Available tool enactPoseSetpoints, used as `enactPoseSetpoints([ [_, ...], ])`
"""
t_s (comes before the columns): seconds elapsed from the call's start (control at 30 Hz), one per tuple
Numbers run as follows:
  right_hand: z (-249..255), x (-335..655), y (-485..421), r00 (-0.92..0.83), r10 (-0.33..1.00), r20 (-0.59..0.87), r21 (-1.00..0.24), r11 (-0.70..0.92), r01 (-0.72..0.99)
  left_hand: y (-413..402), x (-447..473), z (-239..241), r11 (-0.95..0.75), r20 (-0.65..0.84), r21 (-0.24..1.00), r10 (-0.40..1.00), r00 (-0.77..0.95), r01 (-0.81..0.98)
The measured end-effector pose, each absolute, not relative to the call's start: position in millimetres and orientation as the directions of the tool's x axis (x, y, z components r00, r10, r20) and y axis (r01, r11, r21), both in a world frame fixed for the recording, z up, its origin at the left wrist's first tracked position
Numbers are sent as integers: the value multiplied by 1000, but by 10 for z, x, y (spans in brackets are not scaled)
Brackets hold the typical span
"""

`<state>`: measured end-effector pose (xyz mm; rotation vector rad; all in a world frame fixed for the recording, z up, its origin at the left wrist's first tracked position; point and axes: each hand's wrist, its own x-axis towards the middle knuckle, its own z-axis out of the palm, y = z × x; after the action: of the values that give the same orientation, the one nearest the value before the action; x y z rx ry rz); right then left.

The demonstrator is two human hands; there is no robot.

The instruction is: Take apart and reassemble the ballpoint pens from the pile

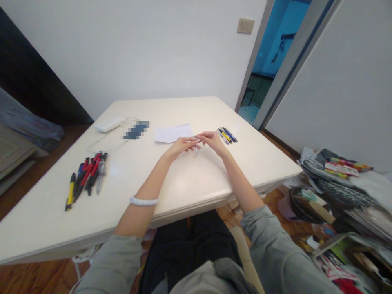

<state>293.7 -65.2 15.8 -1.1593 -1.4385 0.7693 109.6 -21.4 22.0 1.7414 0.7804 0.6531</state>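
Observation:
Over the middle of the white table, both of my hands meet around a slim, whitish pen (196, 150), its lower end pointing down below the fingers. My left hand (183, 146) is closed around it. The fingertips of my right hand (212, 141) pinch at its upper part, touching the left fingers. Much of the pen is hidden by the fingers. Just behind the hands lies a white sheet of paper (171, 133). To the right of my right hand, several pens (227, 135) lie side by side, with yellow, blue and clear barrels.
A loose heap of red, black, blue and clear pens (91, 173) lies at the table's left, with a yellow one at its edge. Farther back are a blurred dark phone-like object (136, 130) and a white device (109, 124) with a cable. Piled belongings (339, 175) stand beyond the right edge.

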Motion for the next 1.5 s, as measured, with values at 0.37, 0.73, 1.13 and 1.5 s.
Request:
enactPoseSetpoints([
  [0.37, 112, 2984, -581, 142, 920, 364, -895, 304, 326, -227, 1087, 272, -187, 57, 970, 792, 608, 152],
  [0.73, -127, 3033, -450, 338, 906, 256, -744, -38, 667, -186, 1033, 337, -262, 118, 953, 787, 605, 155],
  [1.13, -136, 3016, -442, 249, 933, 261, -696, 2, 718, -263, 992, 388, -230, 80, 959, 779, 621, 165],
  [1.5, 97, 2810, -525, 193, 930, 313, -949, 295, 113, -340, 994, 271, -221, 59, 958, 773, 632, 181],
])
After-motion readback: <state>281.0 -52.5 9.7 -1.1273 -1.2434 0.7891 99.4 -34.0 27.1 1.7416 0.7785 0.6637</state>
